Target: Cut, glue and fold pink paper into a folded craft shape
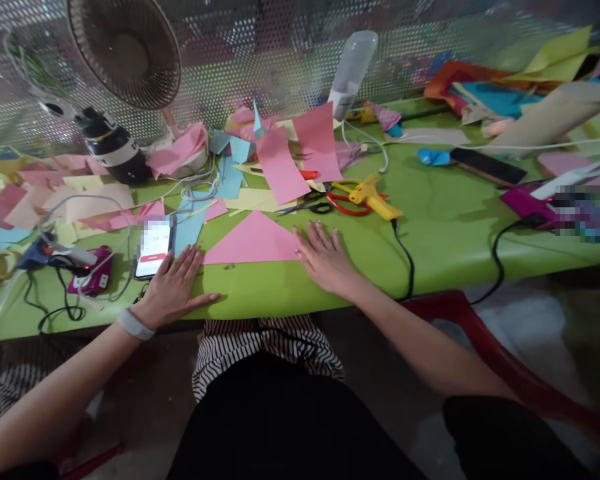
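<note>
A pink paper folded into a triangle (253, 241) lies flat on the green table (445, 233) near its front edge. My left hand (175, 287) rests flat beside the triangle's left corner, fingers spread, next to a phone (153, 247) with a lit screen. At the triangle's right corner my right hand (325, 257) presses flat, fingertips touching the paper's edge. Neither hand grips anything.
Loose pink, blue and yellow sheets (280, 167) litter the table's back. Red-handled scissors (347, 200), black scissors (307, 203) and a yellow glue gun (375, 197) lie behind my right hand. A fan (125, 50), a black bottle (113, 147) and cables stand left.
</note>
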`<state>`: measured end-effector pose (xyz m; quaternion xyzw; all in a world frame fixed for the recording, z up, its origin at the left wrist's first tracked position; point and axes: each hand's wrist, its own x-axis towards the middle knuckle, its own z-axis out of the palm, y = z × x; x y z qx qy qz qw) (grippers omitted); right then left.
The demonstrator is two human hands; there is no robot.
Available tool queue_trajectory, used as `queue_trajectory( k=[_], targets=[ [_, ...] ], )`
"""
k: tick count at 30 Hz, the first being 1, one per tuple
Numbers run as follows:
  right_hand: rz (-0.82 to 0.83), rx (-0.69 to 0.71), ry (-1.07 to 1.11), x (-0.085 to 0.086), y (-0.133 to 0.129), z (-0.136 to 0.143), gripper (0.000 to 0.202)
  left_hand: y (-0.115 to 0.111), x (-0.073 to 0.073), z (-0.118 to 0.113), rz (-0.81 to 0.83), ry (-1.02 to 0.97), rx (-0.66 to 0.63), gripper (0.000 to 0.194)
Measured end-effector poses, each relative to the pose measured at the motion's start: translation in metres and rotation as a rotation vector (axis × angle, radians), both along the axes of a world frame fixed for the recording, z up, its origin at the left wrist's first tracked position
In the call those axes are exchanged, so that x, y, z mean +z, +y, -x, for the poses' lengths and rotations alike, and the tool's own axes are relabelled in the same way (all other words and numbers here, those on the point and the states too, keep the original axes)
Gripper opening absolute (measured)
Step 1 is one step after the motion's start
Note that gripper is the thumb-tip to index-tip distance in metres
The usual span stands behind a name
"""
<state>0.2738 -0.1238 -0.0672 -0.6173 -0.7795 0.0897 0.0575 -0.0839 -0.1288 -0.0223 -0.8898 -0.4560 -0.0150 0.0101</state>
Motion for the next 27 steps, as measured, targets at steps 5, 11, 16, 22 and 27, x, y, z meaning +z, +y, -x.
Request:
queue_trajectory(
  k=[5, 11, 16, 22, 27],
  targets=[
    [0.014, -0.005, -0.008, 0.001, 0.000, 0.001, 0.061, 0.008, 0.031, -0.029, -0.078, -0.060, 0.129, 0.081],
    [0.003, -0.001, -0.021, 0.001, -0.002, 0.001, 0.061, 0.054, 0.048, -0.089, 0.436, -0.242, 0.255, 0.059],
    [-0.018, -0.002, -0.044, 0.000, -0.004, 0.001, 0.060, 0.085, 0.031, -0.093, 0.918, -0.293, 0.359, 0.052],
    [-0.073, 0.005, -0.078, -0.004, -0.005, -0.001, 0.058, 0.091, 0.026, -0.083, 1.050, -0.296, 0.346, 0.048],
    [-0.109, 0.003, -0.105, -0.008, -0.006, -0.001, 0.057, 0.088, 0.031, -0.067, 1.039, -0.202, 0.476, 0.048]
  ],
)
